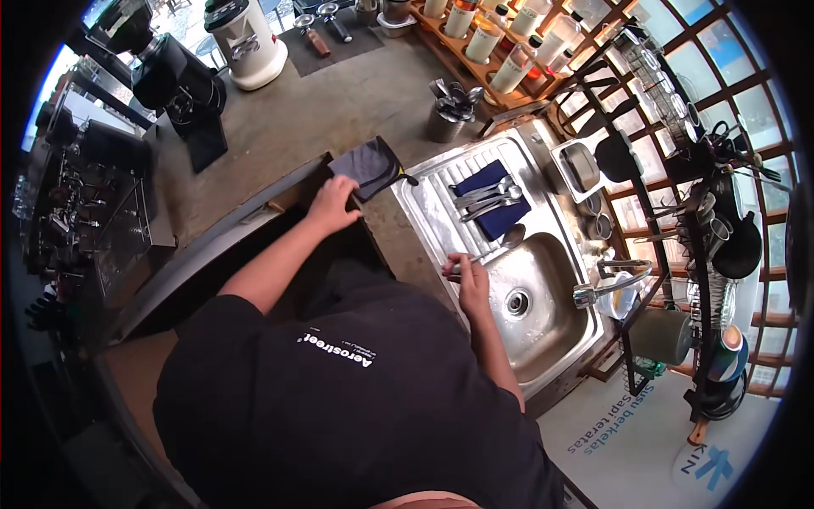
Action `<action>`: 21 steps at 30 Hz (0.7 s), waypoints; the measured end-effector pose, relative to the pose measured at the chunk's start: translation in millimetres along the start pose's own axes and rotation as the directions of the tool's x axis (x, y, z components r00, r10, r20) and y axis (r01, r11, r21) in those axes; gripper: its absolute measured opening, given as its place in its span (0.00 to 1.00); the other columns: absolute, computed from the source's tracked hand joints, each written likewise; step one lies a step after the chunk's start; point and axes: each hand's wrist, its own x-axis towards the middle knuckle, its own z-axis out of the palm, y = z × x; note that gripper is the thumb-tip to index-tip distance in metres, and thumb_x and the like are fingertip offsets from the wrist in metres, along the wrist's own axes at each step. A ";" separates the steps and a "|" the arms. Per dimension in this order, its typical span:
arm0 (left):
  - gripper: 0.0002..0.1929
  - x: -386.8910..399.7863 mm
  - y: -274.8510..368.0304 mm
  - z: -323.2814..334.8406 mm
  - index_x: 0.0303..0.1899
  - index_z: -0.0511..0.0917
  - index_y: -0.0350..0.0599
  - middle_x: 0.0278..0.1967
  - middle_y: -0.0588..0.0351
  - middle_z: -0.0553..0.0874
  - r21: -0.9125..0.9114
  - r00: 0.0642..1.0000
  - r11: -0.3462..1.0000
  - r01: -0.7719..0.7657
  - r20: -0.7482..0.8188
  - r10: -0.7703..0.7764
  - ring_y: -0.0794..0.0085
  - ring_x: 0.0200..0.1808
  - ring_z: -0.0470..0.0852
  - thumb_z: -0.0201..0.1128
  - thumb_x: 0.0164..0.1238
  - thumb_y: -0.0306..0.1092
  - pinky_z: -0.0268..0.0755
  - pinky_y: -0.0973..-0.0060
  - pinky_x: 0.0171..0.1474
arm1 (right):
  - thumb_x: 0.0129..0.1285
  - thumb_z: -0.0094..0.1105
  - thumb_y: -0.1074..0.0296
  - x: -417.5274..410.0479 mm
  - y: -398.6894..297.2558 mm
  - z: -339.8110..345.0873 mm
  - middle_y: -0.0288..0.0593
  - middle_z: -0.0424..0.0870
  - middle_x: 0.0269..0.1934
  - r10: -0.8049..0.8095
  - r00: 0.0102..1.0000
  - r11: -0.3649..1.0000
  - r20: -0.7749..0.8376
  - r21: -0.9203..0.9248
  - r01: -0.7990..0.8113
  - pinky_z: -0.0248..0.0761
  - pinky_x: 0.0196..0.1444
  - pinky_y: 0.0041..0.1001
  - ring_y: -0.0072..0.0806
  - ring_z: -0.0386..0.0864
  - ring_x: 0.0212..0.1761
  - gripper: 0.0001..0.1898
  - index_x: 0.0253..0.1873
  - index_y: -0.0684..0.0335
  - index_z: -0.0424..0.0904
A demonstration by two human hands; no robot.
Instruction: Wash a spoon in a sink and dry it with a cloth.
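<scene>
My right hand (pixel 469 280) is closed around the handle of a metal spoon (pixel 512 237), whose bowl is above the upper left rim of the sink basin (pixel 547 331). My left hand (pixel 333 205) reaches the counter edge, its fingers at the near side of a folded grey cloth (pixel 365 167) with black edging; whether they touch it I cannot tell. Several forks and spoons (pixel 486 198) lie on a folded dark blue cloth (pixel 502 219) on the ribbed steel drainboard (pixel 439 184).
A metal cup of cutlery (pixel 446 124) stands behind the drainboard. The faucet (pixel 585 296) reaches over the basin from the right. Bottles in a wooden rack (pixel 502 95) stand at the back. Coffee grinders (pixel 245 48) and an espresso machine (pixel 121 229) are at the left.
</scene>
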 end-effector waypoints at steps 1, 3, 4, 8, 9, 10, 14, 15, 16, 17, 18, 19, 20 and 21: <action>0.29 5.4 -10.8 -6.9 0.51 0.74 0.45 0.50 0.51 0.75 0.028 1.000 1.000 -0.008 0.003 0.008 0.53 0.55 0.74 0.75 0.43 0.35 0.70 0.61 0.57 | 0.79 0.40 0.58 -4.9 4.3 -4.5 0.40 0.82 0.34 0.003 1.000 1.000 -0.011 -0.018 -0.004 0.73 0.41 0.24 0.22 0.79 0.34 0.19 0.50 0.68 0.77; 0.31 13.3 -26.5 -16.2 0.54 0.73 0.47 0.54 0.53 0.73 0.132 0.990 0.983 -0.128 -0.036 0.134 0.54 0.58 0.72 0.75 0.43 0.33 0.68 0.61 0.59 | 0.79 0.40 0.59 -20.4 12.0 -7.2 0.37 0.78 0.30 0.039 0.999 0.999 -0.037 0.005 -0.039 0.74 0.39 0.23 0.22 0.78 0.32 0.18 0.49 0.68 0.77; 0.31 19.1 -35.1 -18.0 0.54 0.73 0.47 0.54 0.53 0.73 0.139 0.990 0.982 -0.131 -0.038 0.137 0.54 0.58 0.72 0.75 0.43 0.33 0.68 0.61 0.59 | 0.79 0.40 0.59 -28.6 14.8 -5.5 0.37 0.78 0.30 0.033 0.999 0.999 -0.035 0.010 -0.033 0.74 0.39 0.23 0.22 0.78 0.32 0.18 0.49 0.68 0.77; 0.29 41.6 -57.8 -21.4 0.55 0.75 0.49 0.52 0.55 0.75 0.232 0.952 0.928 -0.292 0.163 0.259 0.58 0.58 0.72 0.71 0.45 0.31 0.69 0.63 0.58 | 0.78 0.42 0.60 -59.9 23.1 8.7 0.35 0.76 0.28 0.156 0.987 0.986 -0.029 -0.055 -0.158 0.70 0.33 0.21 0.20 0.76 0.31 0.17 0.48 0.67 0.78; 0.27 51.0 -61.4 -19.7 0.53 0.76 0.50 0.51 0.55 0.76 0.209 0.929 0.916 -0.341 0.222 0.296 0.58 0.54 0.74 0.71 0.46 0.31 0.70 0.63 0.55 | 0.78 0.42 0.60 -63.0 23.0 11.6 0.34 0.75 0.27 0.233 0.972 0.972 -0.034 0.019 -0.232 0.68 0.32 0.20 0.20 0.75 0.29 0.17 0.47 0.66 0.79; 0.26 58.3 -65.1 -18.8 0.52 0.77 0.51 0.50 0.55 0.76 0.183 0.902 0.903 -0.388 0.279 0.331 0.59 0.50 0.76 0.71 0.46 0.31 0.72 0.64 0.52 | 0.78 0.42 0.60 -62.8 23.5 15.2 0.34 0.75 0.27 0.234 0.972 0.972 -0.036 0.023 -0.233 0.68 0.32 0.20 0.20 0.75 0.29 0.17 0.47 0.66 0.79; 0.18 79.2 -79.2 -23.3 0.45 0.81 0.47 0.40 0.54 0.80 -0.247 0.888 0.949 -0.194 0.368 0.277 0.65 0.35 0.81 0.67 0.48 0.29 0.76 0.69 0.40 | 0.77 0.42 0.56 -54.3 44.5 22.8 0.33 0.69 0.21 0.036 0.981 0.966 -0.189 -0.246 -0.083 0.66 0.27 0.21 0.18 0.68 0.22 0.19 0.37 0.64 0.77; 0.16 85.7 -100.2 -14.2 0.44 0.81 0.46 0.38 0.53 0.81 -0.338 0.883 0.919 -0.205 0.342 0.322 0.68 0.31 0.81 0.67 0.49 0.29 0.76 0.71 0.37 | 0.77 0.42 0.55 -50.3 52.2 27.9 0.33 0.68 0.20 -0.046 0.972 0.933 -0.229 -0.358 -0.040 0.64 0.25 0.22 0.18 0.66 0.20 0.21 0.34 0.64 0.75; 0.13 90.4 -110.4 -9.4 0.41 0.81 0.44 0.33 0.56 0.82 -0.389 0.888 0.904 -0.180 0.331 0.319 0.74 0.29 0.80 0.68 0.52 0.30 0.74 0.74 0.35 | 0.78 0.42 0.54 -46.4 43.7 36.9 0.31 0.67 0.19 -0.056 0.971 0.942 -0.232 -0.334 -0.026 0.59 0.23 0.22 0.17 0.63 0.19 0.22 0.31 0.63 0.72; 0.13 88.4 -119.0 -1.4 0.41 0.81 0.44 0.33 0.56 0.82 -0.392 0.877 0.902 -0.179 0.351 0.327 0.74 0.29 0.80 0.68 0.52 0.30 0.74 0.74 0.35 | 0.78 0.42 0.54 -45.7 50.0 42.4 0.31 0.67 0.19 -0.040 0.968 0.946 -0.249 -0.322 -0.044 0.59 0.23 0.22 0.17 0.63 0.19 0.22 0.31 0.63 0.72; 0.10 90.7 -119.7 1.7 0.39 0.79 0.42 0.32 0.56 0.82 -0.411 0.927 0.911 -0.040 0.325 0.187 0.76 0.28 0.79 0.67 0.55 0.30 0.74 0.73 0.34 | 0.78 0.42 0.53 -41.3 53.2 46.2 0.31 0.66 0.19 0.003 0.978 0.972 -0.208 -0.228 -0.051 0.58 0.23 0.22 0.17 0.63 0.19 0.23 0.30 0.62 0.72; 0.08 93.1 -120.7 3.4 0.38 0.78 0.40 0.30 0.57 0.81 -0.432 0.953 0.896 0.099 0.300 0.039 0.78 0.28 0.79 0.66 0.57 0.29 0.74 0.73 0.33 | 0.78 0.41 0.52 -39.1 56.3 51.4 0.30 0.66 0.19 0.039 0.986 0.989 -0.161 -0.134 -0.061 0.56 0.22 0.21 0.16 0.62 0.20 0.23 0.30 0.62 0.72; 0.08 94.9 -128.8 12.8 0.38 0.78 0.40 0.30 0.57 0.81 -0.434 0.949 0.896 0.099 0.311 0.046 0.78 0.28 0.79 0.66 0.57 0.29 0.74 0.73 0.33 | 0.78 0.41 0.52 -39.2 59.4 58.5 0.30 0.66 0.19 0.047 0.984 0.989 -0.172 -0.129 -0.070 0.56 0.22 0.21 0.16 0.62 0.20 0.23 0.30 0.62 0.72; 0.07 97.5 -144.2 29.2 0.37 0.76 0.39 0.30 0.57 0.81 -0.532 0.971 0.829 0.173 0.232 -0.054 0.78 0.28 0.79 0.65 0.59 0.29 0.75 0.73 0.33 | 0.78 0.41 0.52 -36.4 55.9 67.6 0.29 0.66 0.19 0.044 0.988 0.988 -0.147 -0.141 -0.065 0.55 0.23 0.21 0.16 0.62 0.20 0.23 0.29 0.61 0.71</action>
